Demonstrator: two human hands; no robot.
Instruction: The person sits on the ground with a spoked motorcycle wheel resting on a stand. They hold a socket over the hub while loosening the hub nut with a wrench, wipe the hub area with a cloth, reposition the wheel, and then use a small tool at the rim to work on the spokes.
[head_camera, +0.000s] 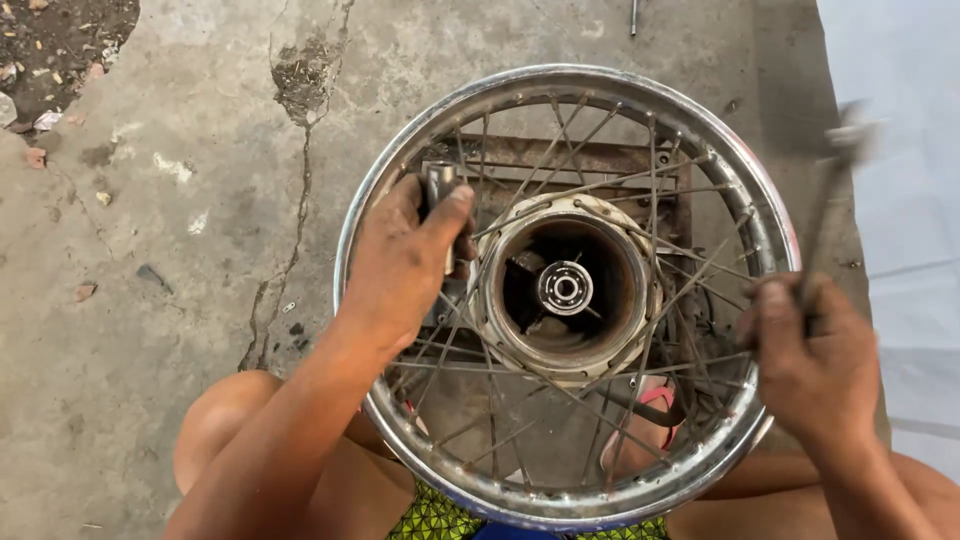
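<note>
Head view: a bare, spoked motorcycle wheel with a chrome steel rim (352, 215) lies flat over the knees of a person seated on cracked grey concrete floor (180, 210), its drum-shaped metal hub (566, 288) facing up. No tyre is fitted; the rim is stripped, and the hub's hollow is open, with a small round bearing (565, 288) showing at its centre. The thin wire spokes (700, 268) appear laced and in place all round the wheel, though whether each is tight cannot be told from here.

The left hand (400, 262), dark with grease, is closed around a short silvery metal cylinder, perhaps a socket or punch (438, 184), stood upright just beside the hub's left flange, among the spokes. The right hand (815, 365) is clenched on the shaft of a slim long-handled metal tool (828, 200), raised over the rim's right edge; its head is blurred, so its kind is uncertain, possibly a hammer or wrench.

By the look of it, the work is mid-course: wheel stripped and hub exposed, tools engaged at the hub's side, nothing yet reassembled. A rusty flat metal frame (590, 160) lies under the wheel, and a pink sandal (650, 415) shows through the spokes.
</note>
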